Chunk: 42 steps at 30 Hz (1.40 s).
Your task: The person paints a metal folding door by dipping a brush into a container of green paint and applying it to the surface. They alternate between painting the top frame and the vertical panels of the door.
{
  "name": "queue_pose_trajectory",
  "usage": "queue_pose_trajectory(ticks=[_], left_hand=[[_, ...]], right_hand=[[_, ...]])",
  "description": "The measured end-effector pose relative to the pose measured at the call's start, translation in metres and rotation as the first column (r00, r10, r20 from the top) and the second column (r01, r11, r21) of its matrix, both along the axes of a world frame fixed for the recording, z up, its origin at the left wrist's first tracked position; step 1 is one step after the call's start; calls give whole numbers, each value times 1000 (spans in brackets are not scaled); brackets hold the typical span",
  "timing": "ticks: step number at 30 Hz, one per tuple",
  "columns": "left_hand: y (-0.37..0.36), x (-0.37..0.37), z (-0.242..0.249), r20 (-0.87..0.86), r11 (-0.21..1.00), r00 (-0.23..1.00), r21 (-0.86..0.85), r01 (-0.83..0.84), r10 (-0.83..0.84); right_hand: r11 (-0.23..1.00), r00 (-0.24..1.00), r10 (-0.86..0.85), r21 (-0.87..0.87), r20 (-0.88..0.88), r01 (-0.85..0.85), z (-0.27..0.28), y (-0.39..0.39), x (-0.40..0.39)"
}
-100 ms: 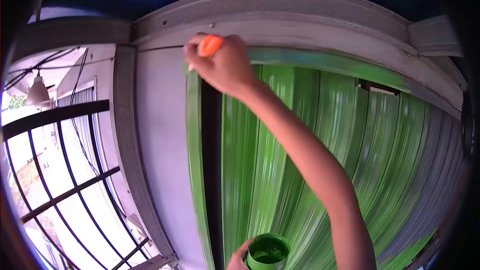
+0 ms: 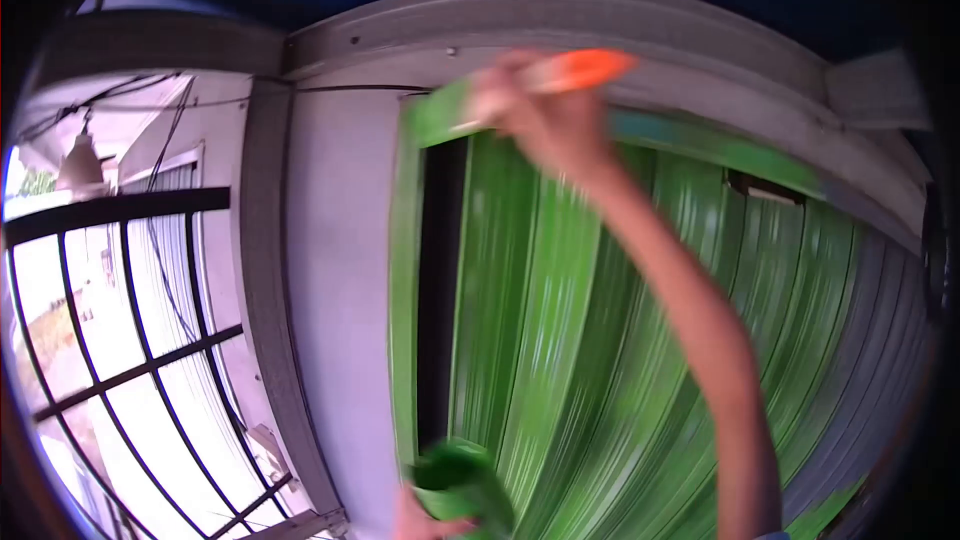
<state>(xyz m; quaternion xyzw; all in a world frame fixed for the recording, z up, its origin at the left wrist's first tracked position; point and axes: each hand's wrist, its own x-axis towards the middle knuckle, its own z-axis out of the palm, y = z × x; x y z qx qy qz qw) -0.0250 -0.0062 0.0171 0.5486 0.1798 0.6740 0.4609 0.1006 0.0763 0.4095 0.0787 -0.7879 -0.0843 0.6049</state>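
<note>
My right hand (image 2: 535,115), blurred by motion, is closed around a paintbrush (image 2: 597,68) with an orange handle end pointing right. The brush's bristle end is smeared at the left, by the upper left corner of the green frame (image 2: 404,240). Low in the view, my left hand (image 2: 425,520) grips a green paint container (image 2: 480,500) from its left side. The container tilts, and its dark opening faces up. Behind both hands stands a ribbed metal panel (image 2: 560,290) coated in glossy green, with streaks.
A grey beam (image 2: 600,15) runs across the top. At left are a grey post (image 2: 265,270), a pale wall (image 2: 340,290), a black window grille (image 2: 120,380) and a hanging lamp (image 2: 80,165). The panel's right part (image 2: 875,310) is bare grey.
My right hand has moved right with the brush, whose handle now points sideways. My left hand and the container have shifted left and slightly up, with more tilt. The whole view has shifted slightly.
</note>
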Motion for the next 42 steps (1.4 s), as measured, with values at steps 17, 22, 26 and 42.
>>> queue_pose_trajectory(ticks=[17, 22, 26, 42], left_hand=[[5, -24, 104, -80, 933, 931, 92, -348, 355], [9, -31, 101, -146, 931, 921, 98, -351, 363], [9, -31, 104, -169, 931, 915, 71, -359, 365], [16, -9, 66, -163, 951, 937, 10, -311, 308]], right_hand=[[964, 989, 142, -220, -53, -150, -5, -12, 83], [944, 974, 222, -241, -47, -226, -8, -16, 64], [938, 965, 254, -227, -65, -262, -4, -14, 51], [802, 848, -526, 297, -59, 518, 20, 4, 4]])
